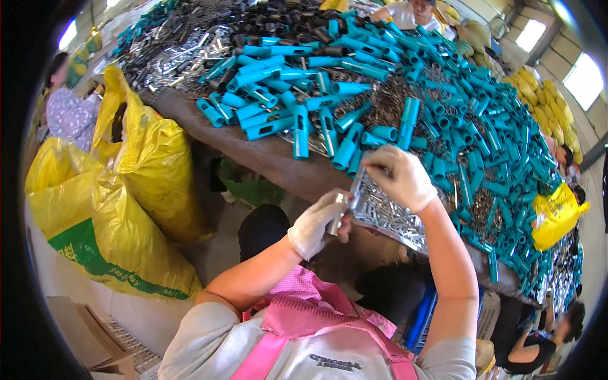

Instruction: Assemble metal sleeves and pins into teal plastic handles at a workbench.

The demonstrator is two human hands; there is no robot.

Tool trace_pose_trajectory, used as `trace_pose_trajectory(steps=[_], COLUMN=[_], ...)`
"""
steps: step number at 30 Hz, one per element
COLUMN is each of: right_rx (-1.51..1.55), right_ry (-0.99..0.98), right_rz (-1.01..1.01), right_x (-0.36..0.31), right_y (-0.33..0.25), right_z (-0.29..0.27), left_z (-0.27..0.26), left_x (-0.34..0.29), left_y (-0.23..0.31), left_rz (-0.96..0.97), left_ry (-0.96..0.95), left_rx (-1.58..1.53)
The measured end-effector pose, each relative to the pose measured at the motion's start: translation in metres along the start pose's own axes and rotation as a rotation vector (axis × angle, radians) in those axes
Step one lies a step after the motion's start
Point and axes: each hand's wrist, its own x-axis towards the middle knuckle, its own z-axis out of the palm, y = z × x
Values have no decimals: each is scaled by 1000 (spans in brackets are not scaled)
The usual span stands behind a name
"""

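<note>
My left hand, in a white glove, is closed round a short shiny silver metal tube, held in front of my chest at the table's near edge. My right hand, also white-gloved, is just to the right, with thumb and fingertips pinched together; what they hold, if anything, is too small to make out. Below it lies a shallow metal tray full of small silver pin-like parts. Teal tubes with slots cut in them lie just beyond my hands.
A large heap of teal tubes, with dark tubes and silver parts, covers the table. Full yellow sacks stand at left. A yellow bag lies at right. Other people sit around the table.
</note>
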Motion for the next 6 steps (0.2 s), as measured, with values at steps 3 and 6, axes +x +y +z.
trace_pose_trajectory(steps=[3, 6], right_rx=[-151, -310], right_ry=[123, 208], right_rz=[-148, -54], right_x=[72, 151], right_y=[10, 10], right_z=[32, 70], left_z=[-29, -53], left_x=[27, 50], left_y=[22, 37], left_rz=[306, 478], left_ry=[99, 217], left_rx=[304, 565])
